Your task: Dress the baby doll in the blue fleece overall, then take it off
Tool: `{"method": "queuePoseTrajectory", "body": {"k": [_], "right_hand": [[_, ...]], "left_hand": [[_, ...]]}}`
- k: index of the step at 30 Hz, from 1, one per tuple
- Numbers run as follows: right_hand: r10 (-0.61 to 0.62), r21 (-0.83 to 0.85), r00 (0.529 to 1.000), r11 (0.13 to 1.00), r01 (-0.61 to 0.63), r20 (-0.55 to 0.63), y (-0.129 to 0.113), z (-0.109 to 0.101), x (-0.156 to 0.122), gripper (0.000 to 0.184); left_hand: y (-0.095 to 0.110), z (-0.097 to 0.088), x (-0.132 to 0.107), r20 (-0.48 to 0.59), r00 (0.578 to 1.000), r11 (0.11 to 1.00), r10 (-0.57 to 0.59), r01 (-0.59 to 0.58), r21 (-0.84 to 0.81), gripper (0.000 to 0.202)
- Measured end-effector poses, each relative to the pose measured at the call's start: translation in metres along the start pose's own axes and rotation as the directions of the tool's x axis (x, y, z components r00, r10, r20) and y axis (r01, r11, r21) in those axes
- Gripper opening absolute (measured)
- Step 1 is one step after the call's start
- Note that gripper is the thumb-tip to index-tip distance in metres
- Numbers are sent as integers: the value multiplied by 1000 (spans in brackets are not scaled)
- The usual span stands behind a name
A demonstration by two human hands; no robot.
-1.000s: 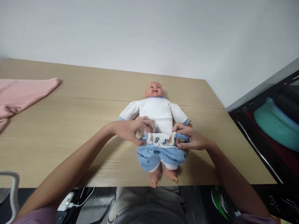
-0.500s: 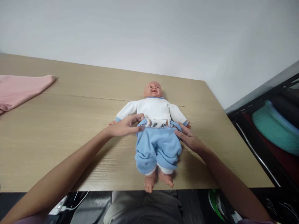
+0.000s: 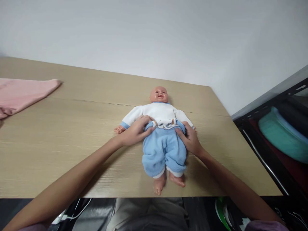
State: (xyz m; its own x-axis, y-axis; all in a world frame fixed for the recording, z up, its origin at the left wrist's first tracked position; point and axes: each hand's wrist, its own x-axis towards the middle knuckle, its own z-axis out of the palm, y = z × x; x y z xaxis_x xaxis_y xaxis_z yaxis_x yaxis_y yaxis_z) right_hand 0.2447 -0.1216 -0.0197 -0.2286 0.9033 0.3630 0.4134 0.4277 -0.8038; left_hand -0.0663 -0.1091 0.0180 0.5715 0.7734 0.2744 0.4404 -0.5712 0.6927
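Observation:
A baby doll (image 3: 158,94) lies on its back on the wooden table, feet toward me. It wears a white long-sleeved top (image 3: 157,110) with blue cuffs and loose light-blue pants (image 3: 163,144) with white ankle cuffs. My left hand (image 3: 138,131) pinches the pants' waist on the left side, thumb in front. My right hand (image 3: 191,138) grips the waist on the right, its thumb on the blue cloth. Between the hands, a printed band with cartoon eyes (image 3: 166,124) shows at the waistline. Some fingertips are hidden behind the cloth.
A pink cloth (image 3: 26,94) lies at the table's left. The table (image 3: 84,122) meets a white wall behind. On the right stands a black rack (image 3: 262,157) with a teal basin (image 3: 282,136). A white cable (image 3: 80,210) hangs below the front edge.
Both hands have moved the pants' waist slightly up toward the doll's chest, covering more of the printed band. The doll's legs have shifted a little to the right.

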Motion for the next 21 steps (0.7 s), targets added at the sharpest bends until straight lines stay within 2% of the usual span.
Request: {"method": "queuePoseTrajectory", "body": {"k": [2,4,6,9,11,13,15,17,19,21], "right_hand": [[23,5,1000,1000,-23,-18,4,8,12,21],[61,41,998,997,-61,-19,8,16,26,24],[93,93,996,991,-92,-6,12,23,39,29],[139,171,990,975,-139,8,17,29,45,35],[191,231,981,955,-183,-12,22,30,39,33],[295,309,953,915,-261,-67,29,31,29,30],[421,406,901,846,-347,-107,35,32,21,26],[504,507,860,762,-402,-76,38,33,18,24],[524,598,852,681,-422,5,35,33,19,26],[506,664,856,606,-438,103,30,32,23,31]], "left_hand": [[-4,4,1,-77,989,992,-127,126,-28,31],[-12,8,1,-169,948,962,-270,258,-91,33],[-20,12,2,-225,912,936,-344,315,-155,34],[-31,16,1,-212,911,931,-353,320,-175,37],[-35,20,0,-256,917,952,-306,287,-111,33],[-37,26,-2,-343,909,970,-238,237,-46,23],[-38,32,-4,-406,886,975,-222,214,-66,18],[-40,37,-4,-420,857,952,-298,238,-190,19],[-43,40,-3,-387,834,895,-393,249,-371,26],[-46,40,-1,-319,832,810,-453,236,-537,35]]}}
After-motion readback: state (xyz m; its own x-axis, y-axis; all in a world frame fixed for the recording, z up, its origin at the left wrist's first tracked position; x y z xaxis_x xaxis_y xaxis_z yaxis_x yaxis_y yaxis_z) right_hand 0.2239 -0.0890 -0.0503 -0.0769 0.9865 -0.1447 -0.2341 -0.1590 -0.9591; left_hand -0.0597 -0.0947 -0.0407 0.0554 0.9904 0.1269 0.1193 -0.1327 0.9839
